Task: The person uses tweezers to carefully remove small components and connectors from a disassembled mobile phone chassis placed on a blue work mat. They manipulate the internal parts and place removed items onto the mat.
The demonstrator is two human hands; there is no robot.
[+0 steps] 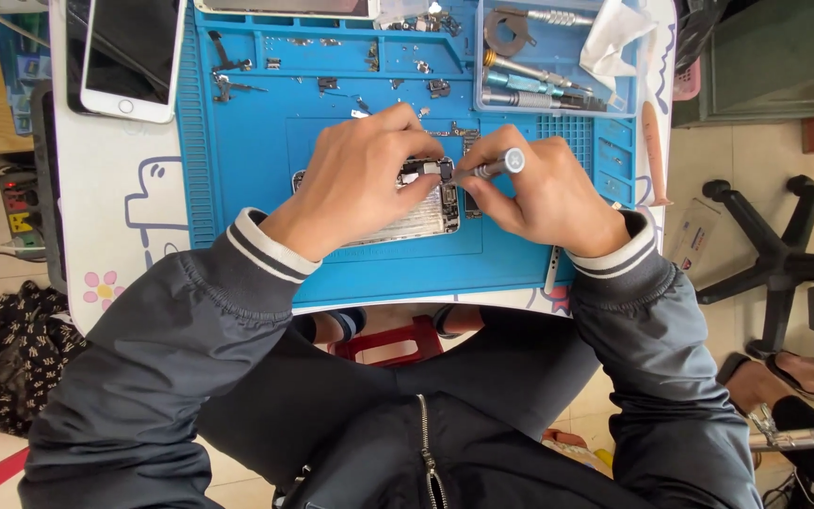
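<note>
An opened phone body point(421, 219) with its insides showing lies on a blue repair mat point(247, 160). My left hand point(360, 179) rests over the phone's left part and pinches a small dark component at its top edge. My right hand point(544, 188) holds a grey precision screwdriver point(496, 168), its tip pointing left into the phone's top next to my left fingertips. Both sleeves are dark with striped cuffs.
Small screws and metal parts point(332, 85) are scattered on the mat's upper trays. A clear tray point(548, 57) of tools sits at the top right, with a crumpled cloth point(619, 38). A white phone point(134, 57) lies at the top left. An office chair base point(765, 245) and another person's sandalled foot point(770, 377) are at the right.
</note>
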